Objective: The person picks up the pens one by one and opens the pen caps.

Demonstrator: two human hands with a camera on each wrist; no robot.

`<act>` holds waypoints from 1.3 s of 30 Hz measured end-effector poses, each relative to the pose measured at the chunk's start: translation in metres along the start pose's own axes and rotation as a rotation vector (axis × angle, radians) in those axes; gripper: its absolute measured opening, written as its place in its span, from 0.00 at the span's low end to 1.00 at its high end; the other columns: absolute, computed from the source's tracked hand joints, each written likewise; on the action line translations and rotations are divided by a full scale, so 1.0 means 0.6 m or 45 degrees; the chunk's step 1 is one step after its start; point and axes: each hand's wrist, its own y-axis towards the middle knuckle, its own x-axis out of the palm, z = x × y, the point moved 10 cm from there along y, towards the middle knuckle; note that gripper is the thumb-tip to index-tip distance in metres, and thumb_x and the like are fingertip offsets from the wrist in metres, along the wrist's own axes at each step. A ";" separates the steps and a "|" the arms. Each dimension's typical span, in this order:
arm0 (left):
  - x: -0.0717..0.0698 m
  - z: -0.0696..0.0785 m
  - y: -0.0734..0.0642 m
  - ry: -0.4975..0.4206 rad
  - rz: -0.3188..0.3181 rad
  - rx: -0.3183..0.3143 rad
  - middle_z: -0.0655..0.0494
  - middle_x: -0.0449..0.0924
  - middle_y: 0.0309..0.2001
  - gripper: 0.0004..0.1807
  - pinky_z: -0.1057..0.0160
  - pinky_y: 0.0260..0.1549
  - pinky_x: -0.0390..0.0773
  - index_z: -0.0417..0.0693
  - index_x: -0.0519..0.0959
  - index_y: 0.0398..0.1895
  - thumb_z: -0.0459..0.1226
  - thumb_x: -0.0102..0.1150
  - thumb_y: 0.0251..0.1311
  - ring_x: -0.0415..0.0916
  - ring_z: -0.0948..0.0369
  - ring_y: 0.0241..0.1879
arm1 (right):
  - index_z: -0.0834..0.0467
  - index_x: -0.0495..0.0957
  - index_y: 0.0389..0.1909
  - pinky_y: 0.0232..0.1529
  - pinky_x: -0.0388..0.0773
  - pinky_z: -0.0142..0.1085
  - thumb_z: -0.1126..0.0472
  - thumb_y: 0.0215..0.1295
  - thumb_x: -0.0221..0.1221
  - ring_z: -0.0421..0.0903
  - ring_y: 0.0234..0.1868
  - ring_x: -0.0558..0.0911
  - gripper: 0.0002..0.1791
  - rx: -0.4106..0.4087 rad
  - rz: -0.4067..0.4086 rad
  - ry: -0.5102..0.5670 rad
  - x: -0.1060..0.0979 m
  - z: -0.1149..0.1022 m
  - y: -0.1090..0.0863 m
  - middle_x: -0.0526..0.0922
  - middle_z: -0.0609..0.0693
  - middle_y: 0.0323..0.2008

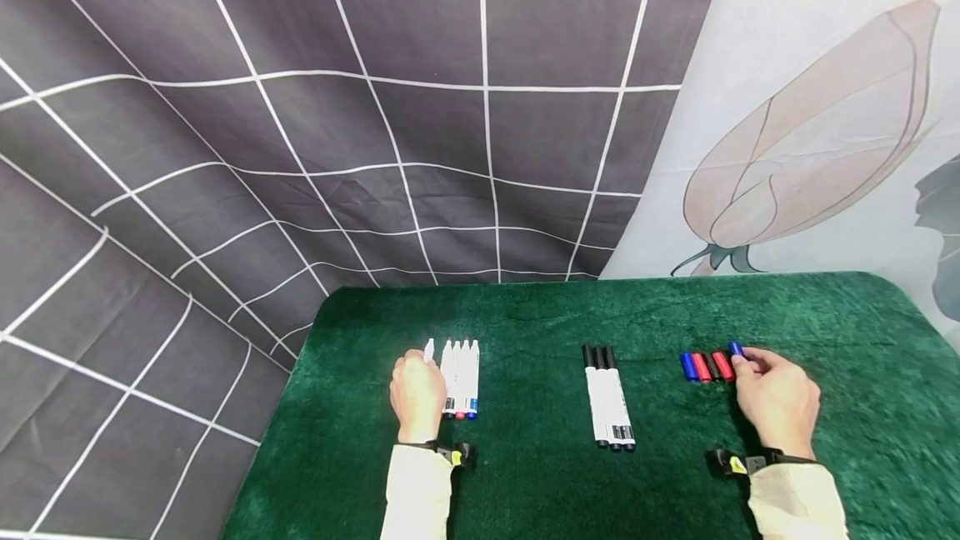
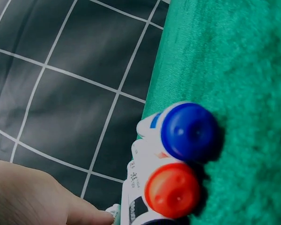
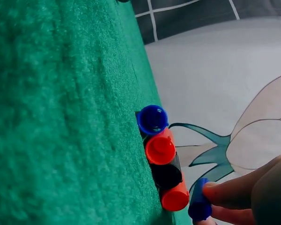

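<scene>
My left hand (image 1: 418, 392) holds a white marker (image 1: 429, 349) with its uncapped tip pointing away; most of its barrel is hidden behind the hand. Just right of it, several uncapped white markers (image 1: 467, 373) lie side by side. Their near ends show black, red and blue, and in the left wrist view a blue end (image 2: 189, 132) and a red end (image 2: 172, 191) face the camera. Far to the right, my right hand (image 1: 780, 398) pinches a blue cap (image 3: 200, 200) between thumb and fingers. It is at the right end of a row of loose caps (image 1: 705, 367), blue, red, black and red.
Three capped black markers (image 1: 609, 398) lie together on the green cloth-covered table (image 1: 525, 473), between the two hands. A dark gridded curtain (image 1: 420, 132) hangs behind and at the left. A pale curtain (image 1: 810, 123) with a flower print hangs at the back right.
</scene>
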 end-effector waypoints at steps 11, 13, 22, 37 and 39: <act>0.002 0.004 -0.005 0.075 -0.014 0.017 0.35 0.77 0.32 0.08 0.41 0.33 0.76 0.30 0.80 0.32 0.31 0.61 0.62 0.78 0.37 0.32 | 0.65 0.78 0.57 0.38 0.68 0.50 0.52 0.74 0.52 0.66 0.50 0.76 0.23 0.071 -0.063 -0.012 0.011 0.020 0.006 0.84 0.64 0.45; 0.004 0.005 -0.005 0.085 -0.022 0.023 0.35 0.77 0.30 0.08 0.41 0.33 0.76 0.30 0.80 0.29 0.30 0.61 0.61 0.78 0.37 0.32 | 0.66 0.79 0.57 0.37 0.69 0.50 0.52 0.74 0.53 0.67 0.49 0.77 0.23 0.060 -0.056 -0.012 0.011 0.021 0.007 0.84 0.63 0.44; 0.015 0.005 -0.006 0.111 -0.103 0.010 0.36 0.77 0.31 0.08 0.42 0.36 0.77 0.30 0.79 0.28 0.30 0.59 0.61 0.79 0.39 0.33 | 0.66 0.80 0.55 0.36 0.70 0.50 0.52 0.73 0.53 0.67 0.48 0.77 0.22 0.022 -0.060 -0.027 0.012 0.018 0.006 0.85 0.64 0.43; 0.001 0.055 -0.020 0.176 0.018 0.156 0.32 0.74 0.41 0.16 0.42 0.38 0.77 0.28 0.80 0.44 0.34 0.63 0.60 0.74 0.39 0.42 | 0.68 0.78 0.56 0.38 0.70 0.52 0.49 0.73 0.52 0.68 0.48 0.77 0.26 0.034 -0.080 -0.014 0.015 0.018 0.006 0.84 0.65 0.44; -0.011 0.084 -0.031 0.110 0.151 0.277 0.33 0.75 0.41 0.17 0.43 0.38 0.75 0.30 0.81 0.45 0.34 0.66 0.57 0.74 0.39 0.41 | 0.68 0.78 0.56 0.38 0.70 0.51 0.50 0.73 0.52 0.67 0.48 0.77 0.26 0.035 -0.076 -0.014 0.013 0.016 0.005 0.84 0.65 0.44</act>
